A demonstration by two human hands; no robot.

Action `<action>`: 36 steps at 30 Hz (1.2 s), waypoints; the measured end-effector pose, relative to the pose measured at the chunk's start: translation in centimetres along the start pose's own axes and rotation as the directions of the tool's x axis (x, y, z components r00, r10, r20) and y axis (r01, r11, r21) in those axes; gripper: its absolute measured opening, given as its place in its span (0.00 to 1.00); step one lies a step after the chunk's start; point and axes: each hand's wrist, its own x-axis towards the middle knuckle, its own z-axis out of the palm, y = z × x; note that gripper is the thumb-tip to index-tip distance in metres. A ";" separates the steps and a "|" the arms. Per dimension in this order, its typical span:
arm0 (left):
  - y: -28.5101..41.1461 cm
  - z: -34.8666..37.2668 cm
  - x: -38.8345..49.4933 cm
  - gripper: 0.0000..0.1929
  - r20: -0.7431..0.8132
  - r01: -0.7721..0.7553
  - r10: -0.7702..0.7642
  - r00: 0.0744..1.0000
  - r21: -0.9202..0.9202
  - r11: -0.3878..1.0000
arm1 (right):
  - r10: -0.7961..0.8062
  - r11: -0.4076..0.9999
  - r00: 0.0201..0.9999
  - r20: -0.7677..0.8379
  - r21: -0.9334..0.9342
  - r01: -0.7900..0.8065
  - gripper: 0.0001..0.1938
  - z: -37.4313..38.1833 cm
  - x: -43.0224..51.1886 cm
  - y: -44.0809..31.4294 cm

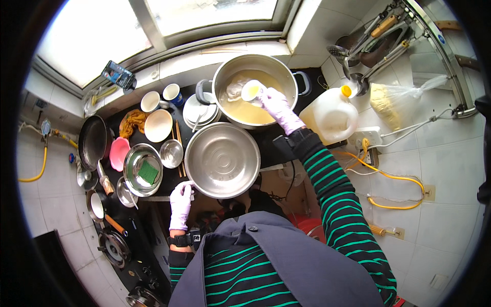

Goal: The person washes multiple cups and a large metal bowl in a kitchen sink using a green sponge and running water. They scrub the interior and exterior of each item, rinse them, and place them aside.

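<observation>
My right hand (279, 109), in a pale purple glove, grips a white cup (252, 91) with yellowish liquid inside. The cup is over a large two-handled metal pot (218, 82), which holds cloudy yellow-brown liquid and a pale, wet mass (237, 88) that I cannot identify. In a matching glove, my left hand (181, 203) has its fingertips at the lower left rim of a wide steel basin (223, 159); whether they grip the rim is unclear. The basin has nothing in it and stands just below the pot.
Left of the basin are a steel bowl (132, 180) with a green scouring pad (148, 172), a pink bowl (119, 153), stacked white plates (199, 111), mugs and a frying pan (92, 142). A plastic jug (326, 115) with a yellow cap stands right of the pot. Utensils hang at upper right.
</observation>
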 end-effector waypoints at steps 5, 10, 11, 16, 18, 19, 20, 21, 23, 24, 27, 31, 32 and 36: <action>0.3 0.3 0.2 0.10 -0.007 0.021 -0.021 1.000 -0.003 1.000 | -0.280 0.948 0.951 -0.133 0.119 0.296 0.15 1.9 1.3 1.5; 2.6 2.1 1.3 0.10 0.027 0.027 -0.028 0.999 0.038 0.999 | -0.255 0.951 0.967 -0.008 0.177 0.253 0.16 1.8 1.8 2.0; 3.3 2.7 1.7 0.10 0.042 0.015 -0.019 0.999 0.091 0.996 | -0.258 0.963 0.966 -0.021 0.079 0.259 0.16 1.7 1.7 2.0; 6.7 5.9 3.5 0.11 0.045 -0.206 0.202 0.978 0.306 0.930 | -0.383 0.913 0.924 -0.013 0.144 0.381 0.19 -0.6 -1.1 1.9; 7.7 7.4 4.4 0.10 0.052 -0.184 0.177 0.983 0.368 0.911 | -0.378 0.924 0.915 0.142 0.110 0.365 0.22 -2.6 -1.7 1.9; 8.1 8.1 4.9 0.10 0.071 -0.200 0.188 0.980 0.369 0.907 | -0.251 0.965 0.947 0.201 -0.021 0.261 0.22 -3.5 -1.8 1.7; 8.4 8.9 5.3 0.10 0.063 -0.198 0.188 0.980 0.328 0.924 | -0.323 0.942 0.938 0.128 -0.045 0.331 0.22 -4.2 -2.2 1.5; 8.7 9.4 5.8 0.09 0.091 -0.226 0.207 0.974 0.357 0.906 | -0.344 0.933 0.937 0.064 -0.084 0.349 0.21 -4.9 -2.5 1.2; 9.2 10.4 6.5 0.09 0.091 -0.256 0.240 0.967 0.377 0.890 | -0.483 0.874 0.866 -0.132 -0.018 0.485 0.23 -7.6 -3.7 1.3; 9.3 10.7 6.7 0.09 0.086 -0.244 0.228 0.970 0.343 0.907 | -0.483 0.867 0.832 -0.274 -0.015 0.499 0.25 -9.0 -5.0 1.6; 9.4 11.1 6.8 0.09 0.064 -0.215 0.206 0.977 0.316 0.924 | -0.305 0.919 0.643 -0.703 -0.041 0.391 0.30 -12.1 -10.2 3.6; 9.3 10.8 6.8 0.09 0.026 -0.185 0.189 0.982 0.371 0.910 | -0.176 0.980 0.569 -0.803 -0.199 0.022 0.35 -14.5 -13.7 9.4; 9.4 10.7 6.9 0.09 0.023 -0.175 0.180 0.983 0.373 0.911 | 0.040 0.991 0.629 -0.776 -0.051 -0.125 0.33 -14.6 -14.0 10.9; 10.2 11.1 7.5 0.09 0.025 -0.164 0.168 0.986 0.386 0.908 | 0.320 0.886 0.787 -0.527 0.460 -0.052 0.12 -16.4 -12.3 16.8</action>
